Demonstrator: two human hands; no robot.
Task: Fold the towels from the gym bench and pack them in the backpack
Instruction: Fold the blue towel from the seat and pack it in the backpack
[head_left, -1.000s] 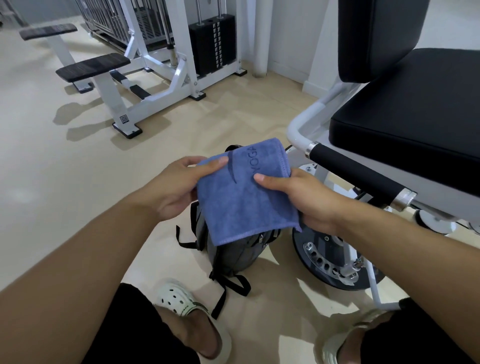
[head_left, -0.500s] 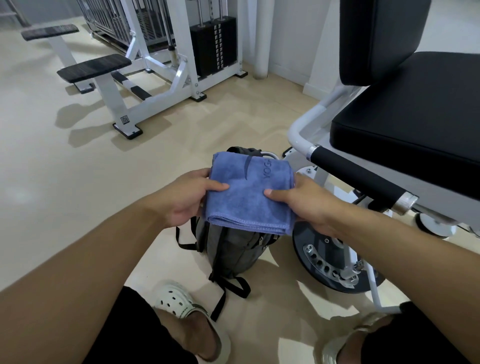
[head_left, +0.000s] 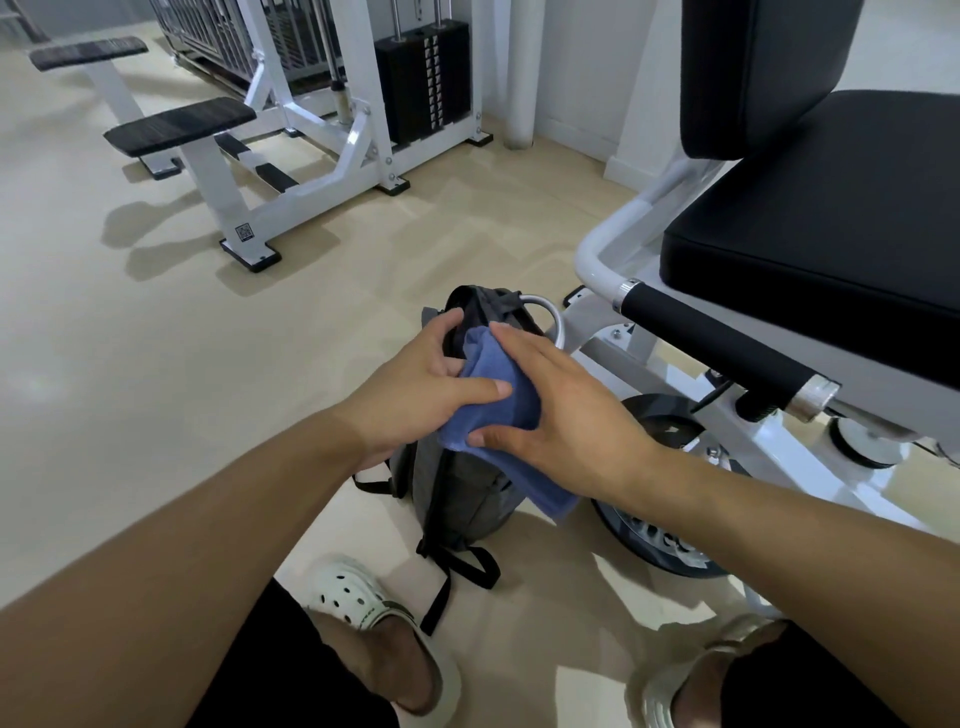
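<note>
Nearest you, your right hand (head_left: 566, 415) lies over the folded blue towel (head_left: 501, 415), thumb curled under its near edge and fingers stretched flat along the top. Your left hand (head_left: 421, 384) pinches the towel's left side with the thumb, its fingers reaching ahead to the rim of the grey backpack (head_left: 457, 499). Half a second ago you held the towel level above the bag; now it tilts down, far end at the mouth. Whether that end is already inside, probably not, is hidden by your fingers. Packing this towel has begun. Beyond your right hand stands the empty black bench seat (head_left: 821, 218).
</note>
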